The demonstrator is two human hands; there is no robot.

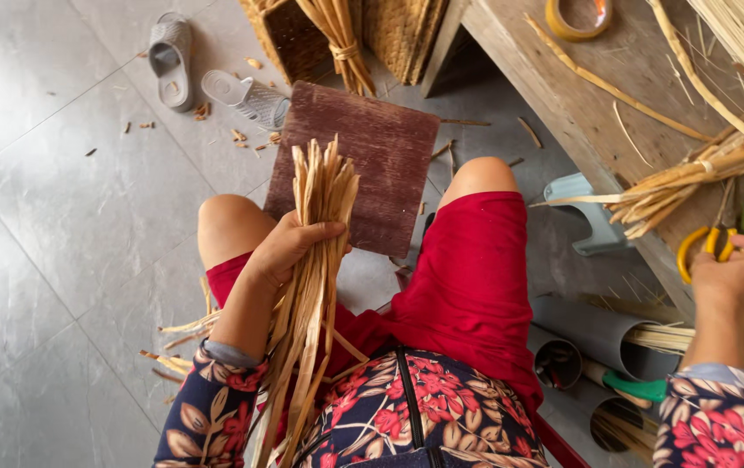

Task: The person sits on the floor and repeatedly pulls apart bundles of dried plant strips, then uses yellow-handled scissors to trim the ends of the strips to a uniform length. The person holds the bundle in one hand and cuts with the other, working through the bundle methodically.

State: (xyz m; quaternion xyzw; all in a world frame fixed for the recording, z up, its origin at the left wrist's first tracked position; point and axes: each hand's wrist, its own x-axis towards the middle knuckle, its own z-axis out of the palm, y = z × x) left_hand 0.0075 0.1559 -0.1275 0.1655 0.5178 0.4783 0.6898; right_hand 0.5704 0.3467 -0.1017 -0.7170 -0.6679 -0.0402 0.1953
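L hand (290, 247) closed tight round bundle of flat straw strips (316, 225), held upright over lap. R hand (734, 276) fingers curled on yellow-handled scissors (703, 243) at wooden bench (563, 95).

Grey tile floor (68, 260) w/ two sandals (172, 61), brown board (372, 165), scraps.

A single camera, worn on the seated person's head, looks steeply down and slightly forward. It sits close above the lap and both forearms, taking in the grey tiled floor (60, 225) ahead and the wooden table (580, 104) at the right.
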